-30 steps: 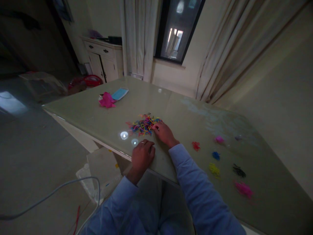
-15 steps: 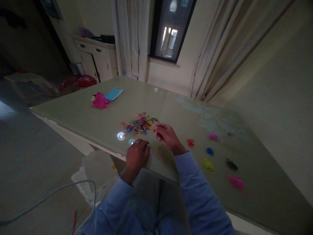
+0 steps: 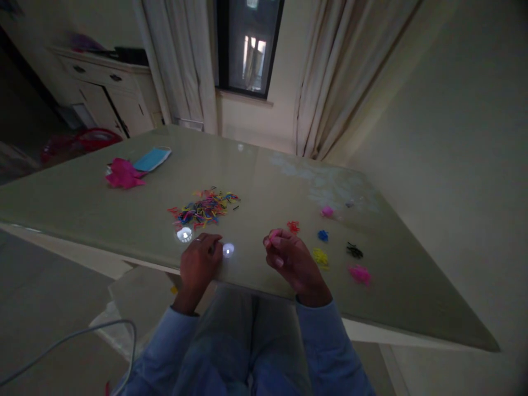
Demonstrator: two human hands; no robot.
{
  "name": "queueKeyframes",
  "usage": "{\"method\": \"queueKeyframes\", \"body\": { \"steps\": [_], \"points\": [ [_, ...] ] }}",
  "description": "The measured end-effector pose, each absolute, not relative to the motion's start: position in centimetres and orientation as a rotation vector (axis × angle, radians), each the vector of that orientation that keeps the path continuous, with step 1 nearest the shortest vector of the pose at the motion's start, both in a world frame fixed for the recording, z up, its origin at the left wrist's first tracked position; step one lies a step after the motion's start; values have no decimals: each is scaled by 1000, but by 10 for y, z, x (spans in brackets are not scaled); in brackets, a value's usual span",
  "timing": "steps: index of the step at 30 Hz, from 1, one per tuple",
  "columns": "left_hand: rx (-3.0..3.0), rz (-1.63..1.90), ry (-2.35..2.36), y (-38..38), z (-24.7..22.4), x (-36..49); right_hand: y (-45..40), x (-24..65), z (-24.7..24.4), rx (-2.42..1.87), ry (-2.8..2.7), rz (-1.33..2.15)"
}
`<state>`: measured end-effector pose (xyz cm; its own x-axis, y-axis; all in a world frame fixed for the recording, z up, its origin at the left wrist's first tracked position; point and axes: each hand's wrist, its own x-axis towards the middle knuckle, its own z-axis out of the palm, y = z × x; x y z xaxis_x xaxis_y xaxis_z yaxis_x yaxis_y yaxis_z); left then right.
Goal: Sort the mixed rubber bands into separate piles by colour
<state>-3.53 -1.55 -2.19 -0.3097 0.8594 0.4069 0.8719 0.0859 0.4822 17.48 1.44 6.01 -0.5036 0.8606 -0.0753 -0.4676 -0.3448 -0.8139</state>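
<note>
A mixed pile of small coloured strips [image 3: 205, 208] lies on the glossy table [image 3: 256, 181]. Just in front of it my left hand [image 3: 201, 258] rests near the table's edge, fingers curled, its hold hidden. My right hand [image 3: 291, 256] is raised over the table, thumb and fingers pinching a small pink piece [image 3: 273, 235]. Beyond and beside it lie small heaps: red [image 3: 293, 226], blue [image 3: 323, 235], yellow [image 3: 320, 257], black [image 3: 354, 250] and pink [image 3: 360, 274]. Farther back sits another pink heap [image 3: 327, 211].
A crumpled pink wrapper [image 3: 124, 174] and a blue face mask [image 3: 152, 159] lie at the table's left. A small clear item [image 3: 350, 204] is at the back right. A cable [image 3: 82, 332] runs beside the table at lower left.
My right hand has moved away from the mixed pile towards the sorted heaps, with the pink piece pinched. The view has turned right. My left hand remains near the front edge.
</note>
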Motion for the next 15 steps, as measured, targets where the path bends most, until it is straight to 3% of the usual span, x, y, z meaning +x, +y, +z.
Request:
{"method": "queueKeyframes", "body": {
  "steps": [9, 15],
  "points": [
    [-1789, -1048, -2292, -15, -23, -38, -7, 229, 46, -781, -935, 1727],
    [-1784, -1029, -2313, -17, -20, -37, -16, 315, 30, -1298, -1041, 1045]
  ]
}}
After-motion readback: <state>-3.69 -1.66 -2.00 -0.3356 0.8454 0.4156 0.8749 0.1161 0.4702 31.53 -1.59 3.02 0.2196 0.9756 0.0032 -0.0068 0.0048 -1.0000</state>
